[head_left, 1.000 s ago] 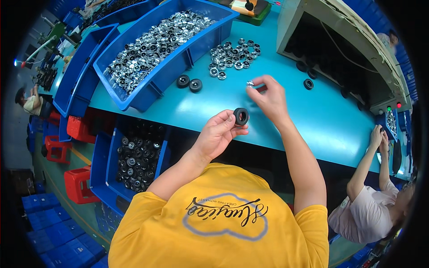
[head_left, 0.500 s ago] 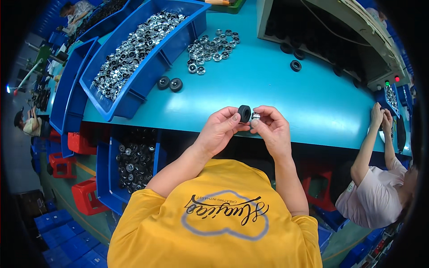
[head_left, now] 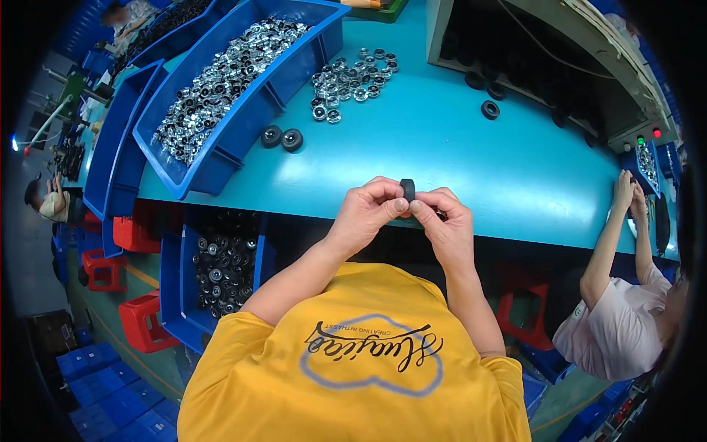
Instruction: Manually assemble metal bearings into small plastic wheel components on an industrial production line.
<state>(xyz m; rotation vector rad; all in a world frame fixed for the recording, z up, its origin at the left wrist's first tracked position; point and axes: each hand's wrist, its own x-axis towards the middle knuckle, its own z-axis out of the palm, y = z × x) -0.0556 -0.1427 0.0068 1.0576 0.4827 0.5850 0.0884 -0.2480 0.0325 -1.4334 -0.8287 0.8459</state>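
Observation:
In front of my chest, over the table's near edge, a small black rubber tyre [head_left: 407, 189] stands edge-on between my hands. My left hand [head_left: 366, 214] is closed, pinching it between thumb and fingers from the left. From the other side my right hand [head_left: 447, 222] is closed too, thumb and index finger pressed against the tyre. The shiny wheel hub does not show plainly; fingers and tyre cover that spot. A small dark and bright bit peeks out between the right fingers, too little to name.
Left of my hands, two tyred wheels [head_left: 282, 138] lie beside a blue bin [head_left: 213, 171] of chrome hubs. More hubs [head_left: 340, 82] are spread on the turquoise table [head_left: 368, 151]. Loose tyres [head_left: 490, 110] lie by a grey machine box [head_left: 622, 66]. A co-worker [head_left: 615, 324] sits at right.
My right hand has moved left against the tyre, closing the gap between tyre and silver hub. The tyre has turned edge-on, and the hub has gone from plain view.

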